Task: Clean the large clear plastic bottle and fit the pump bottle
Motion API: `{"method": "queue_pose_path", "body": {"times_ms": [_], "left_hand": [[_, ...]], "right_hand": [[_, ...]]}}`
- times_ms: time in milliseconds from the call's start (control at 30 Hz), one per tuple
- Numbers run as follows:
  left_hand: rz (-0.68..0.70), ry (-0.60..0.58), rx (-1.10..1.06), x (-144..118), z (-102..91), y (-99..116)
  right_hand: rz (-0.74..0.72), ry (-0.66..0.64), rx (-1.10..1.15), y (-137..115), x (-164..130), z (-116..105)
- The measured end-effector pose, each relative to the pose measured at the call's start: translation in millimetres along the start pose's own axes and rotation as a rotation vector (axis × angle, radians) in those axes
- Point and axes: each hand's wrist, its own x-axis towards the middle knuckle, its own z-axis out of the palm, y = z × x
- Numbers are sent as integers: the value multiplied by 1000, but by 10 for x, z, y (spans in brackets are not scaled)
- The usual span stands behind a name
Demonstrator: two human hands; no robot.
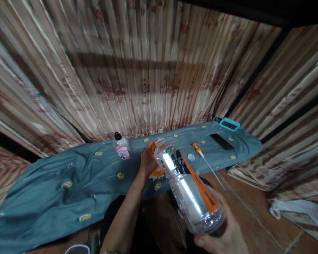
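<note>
Clear plastic bottle with orange label [187,183], long axis running lower right to centre frame: right hand [225,236] cups its base, left hand [148,160] pinches its neck.

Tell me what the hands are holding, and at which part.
The right hand holds a clear plastic bottle at its base; the left hand grips near its neck.

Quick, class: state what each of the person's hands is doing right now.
Left hand: closed around the neck end of the clear bottle.
Right hand: closed on the same bottle's base.
</note>
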Motion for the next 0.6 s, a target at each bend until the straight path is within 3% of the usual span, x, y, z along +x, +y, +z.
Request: {"method": "queue_pose_path", "body": {"times_ms": [133, 333, 600], "left_hand": [[0, 7, 3, -4, -7, -19], [3, -7, 33, -3, -7, 2], [-3, 1, 9, -14, -11, 13]], "right_hand": [[-8, 4, -15, 37, 11, -48], [-36, -122, -20, 92, 79, -165], [-38, -30, 16, 51, 50, -94]]}}
